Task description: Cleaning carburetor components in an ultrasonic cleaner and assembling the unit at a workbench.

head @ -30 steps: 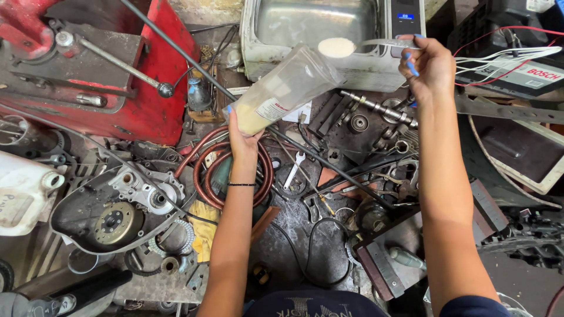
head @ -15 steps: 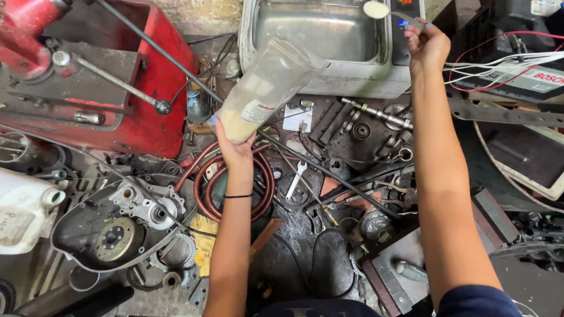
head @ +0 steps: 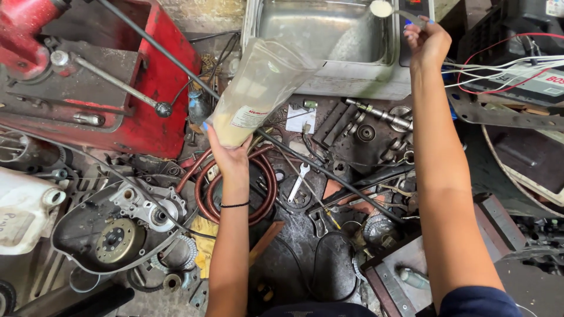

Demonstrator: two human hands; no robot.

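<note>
A red-painted steel machine body [head: 153,88], chipped and oily, fills the upper left, with a thin black rod [head: 235,111] ending in a ball knob slanting across it. To its right stands a dull grey metal basin [head: 352,70], rectangular with rounded inner corners and a dark control strip on its right wall. Below lies the cluttered surface [head: 299,235], dark with grease. On its left rests a cast-aluminium engine cover [head: 111,229], rounded and pale grey, with a brassy round disc inside; beside it at the far left is a white plastic jug [head: 23,211], smudged.

A coil of reddish-brown rubber hose [head: 264,188] loops under the left wrist. The left hand [head: 230,157] is clamped around the bottom of a clear plastic pouch [head: 258,88], long, soft and crumpled, tilted up and right so its open mouth reaches the basin's rim; cream-coloured matter sits in its lower end, and a small white rectangular label with red print is stuck near the bottom. The right hand [head: 427,41], fingers pinched together, holds the handle of a small spoon [head: 388,10] over the basin, its round bowl heaped with the same cream stuff. At the right edge, a white carton [head: 529,82] with red lettering lies under red and white wires. A small chrome spanner [head: 298,181] lies by the hose.
</note>
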